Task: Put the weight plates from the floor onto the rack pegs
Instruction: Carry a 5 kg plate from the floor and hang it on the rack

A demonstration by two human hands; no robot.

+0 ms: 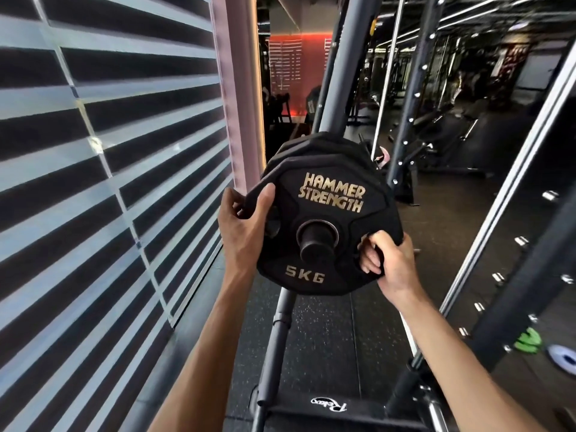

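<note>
A black weight plate point(327, 219) sits on a rack peg point(314, 241). The peg pokes out through the hole in the middle of the plate. Gold letters on the plate say HAMMER STRENGTH near the top and 5KG near the bottom. Another black plate point(314, 145) hangs just behind it on the same peg, and only its top edge shows.

The left hand point(246, 226) holds the left edge of the front plate. Its grip is pressed around the rim, with the thumb on the front face and the other fingers curled behind. The right hand point(389, 263) holds the lower right edge. Its fingers point(371, 260) hook through a hole in the plate, and its grip is pressed tight on the rim.

The peg belongs to a grey metal rack point(339, 88) whose post leans up and away behind the plates. The lower part of the post runs down to the dark rubber floor point(327, 338). On the left is a window with striped blinds point(109, 166). On the right stands a dark frame post point(414, 88) with shiny bolts. Near the bottom right edge of the floor lie a green thing point(528, 339) and a pale round thing point(562, 358).
</note>
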